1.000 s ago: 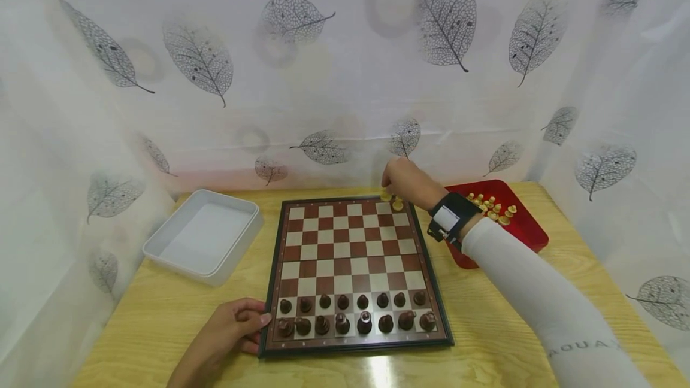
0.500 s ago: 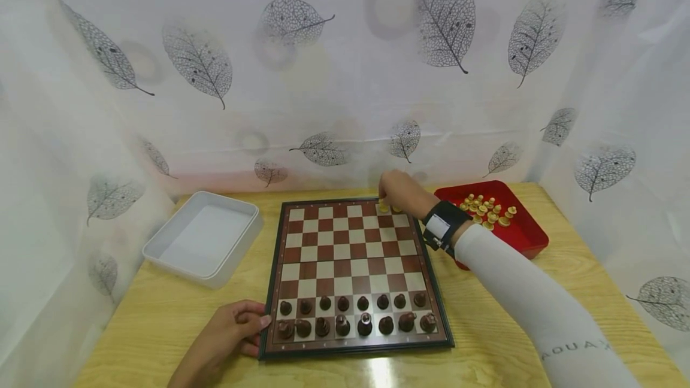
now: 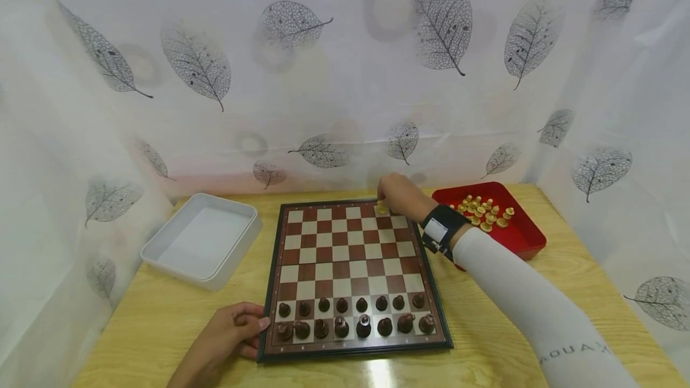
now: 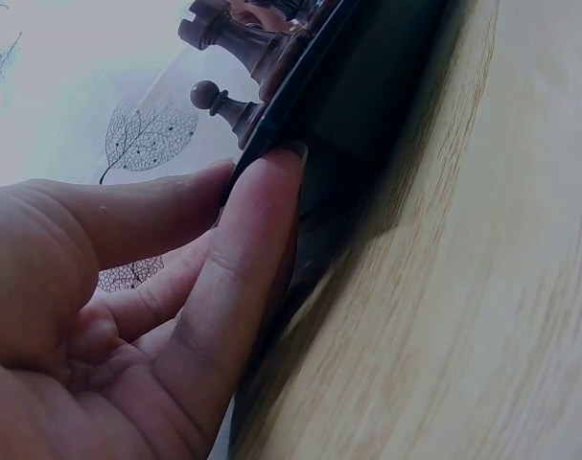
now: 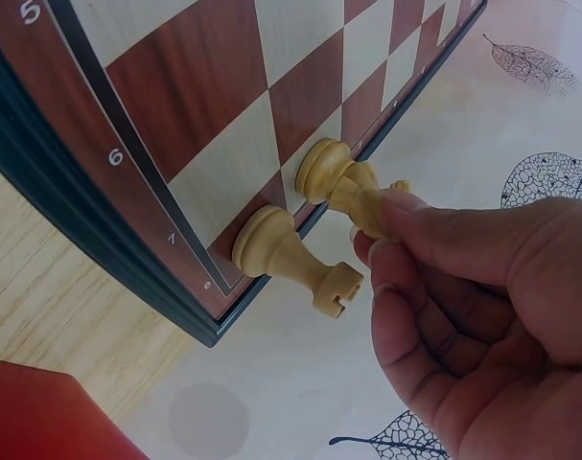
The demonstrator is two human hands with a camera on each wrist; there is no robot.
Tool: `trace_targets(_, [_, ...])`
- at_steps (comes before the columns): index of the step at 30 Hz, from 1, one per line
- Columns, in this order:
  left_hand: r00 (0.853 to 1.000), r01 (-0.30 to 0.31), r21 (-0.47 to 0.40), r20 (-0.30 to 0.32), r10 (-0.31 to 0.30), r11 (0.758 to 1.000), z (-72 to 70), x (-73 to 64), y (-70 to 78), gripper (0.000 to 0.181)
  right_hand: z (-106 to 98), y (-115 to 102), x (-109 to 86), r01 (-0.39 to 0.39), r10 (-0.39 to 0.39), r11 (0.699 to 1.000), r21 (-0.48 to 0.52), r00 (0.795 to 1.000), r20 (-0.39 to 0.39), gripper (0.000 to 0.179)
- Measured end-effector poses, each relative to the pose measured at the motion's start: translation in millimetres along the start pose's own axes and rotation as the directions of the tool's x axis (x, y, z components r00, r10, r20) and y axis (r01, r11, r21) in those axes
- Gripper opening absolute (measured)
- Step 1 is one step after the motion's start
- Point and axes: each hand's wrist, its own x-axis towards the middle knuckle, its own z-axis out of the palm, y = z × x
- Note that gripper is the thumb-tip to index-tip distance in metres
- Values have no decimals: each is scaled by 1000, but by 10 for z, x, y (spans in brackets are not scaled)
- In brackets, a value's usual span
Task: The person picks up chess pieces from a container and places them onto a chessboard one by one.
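**Right Hand Pinches Pale Knight at Board's Far Edge**

A person's right hand (image 3: 401, 194) grasps a pale chess piece, seemingly a knight (image 5: 340, 187), between thumb and fingertips. The piece lies directly below the fingertips and slightly to the left of the hand, on the far row of the chessboard (image 3: 341, 254). The right hand is much the nearer; the left hand (image 3: 232, 329) grips the board's near left edge.

The knight's long axis stands about upright to the board, head up into the pinch, base down at its square, parallel to the pale rook (image 5: 295, 262) just beside it in the corner. Whether the base bears full weight cannot be told; the fingers hide which way its face turns.

Two rows of dark pieces (image 3: 341, 327) line the near side. Beyond, a red tray (image 3: 525, 239) holds more pale pieces (image 3: 480, 212) at right; a white tray (image 3: 199, 230) sits left.
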Motion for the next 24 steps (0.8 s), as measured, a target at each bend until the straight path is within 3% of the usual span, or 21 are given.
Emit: trace_targets(24, [1000,-5,-1,4,5,1000,39,-18,-23,56,48,-13,-12,9,-11,997,-73,1000,-24,12])
